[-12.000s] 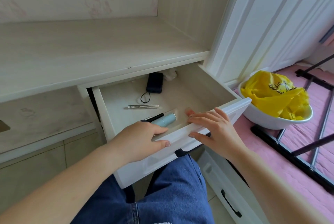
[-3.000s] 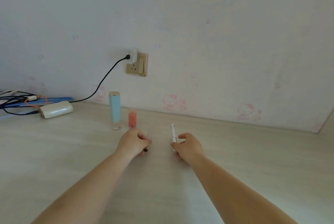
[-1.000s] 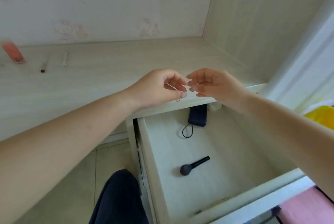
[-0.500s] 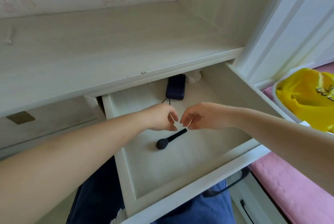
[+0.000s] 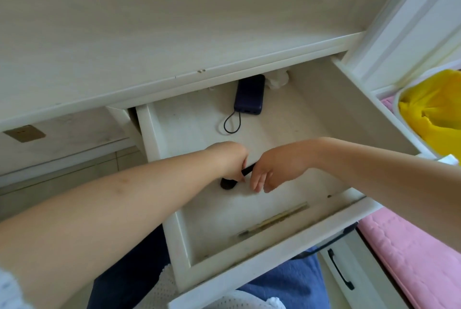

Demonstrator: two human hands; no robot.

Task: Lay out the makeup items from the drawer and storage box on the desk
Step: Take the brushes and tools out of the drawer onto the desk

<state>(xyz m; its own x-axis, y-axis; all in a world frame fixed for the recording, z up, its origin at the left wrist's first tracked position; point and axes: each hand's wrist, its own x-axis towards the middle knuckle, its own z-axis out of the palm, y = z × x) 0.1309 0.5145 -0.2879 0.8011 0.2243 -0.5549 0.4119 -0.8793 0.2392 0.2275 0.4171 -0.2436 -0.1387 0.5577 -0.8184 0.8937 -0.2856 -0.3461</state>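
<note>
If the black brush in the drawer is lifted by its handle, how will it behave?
The black brush looks slim and small, so probably light. Its straight handle seems stiff, while the rounded head is likely soft. Being round, it may roll on the drawer floor if pushed.

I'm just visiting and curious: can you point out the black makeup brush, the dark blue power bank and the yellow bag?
black makeup brush [image 5: 227,183], head view, its rounded bristle head.
dark blue power bank [image 5: 249,94], head view, middle of its top face.
yellow bag [image 5: 434,106], head view, its crumpled middle.
</note>
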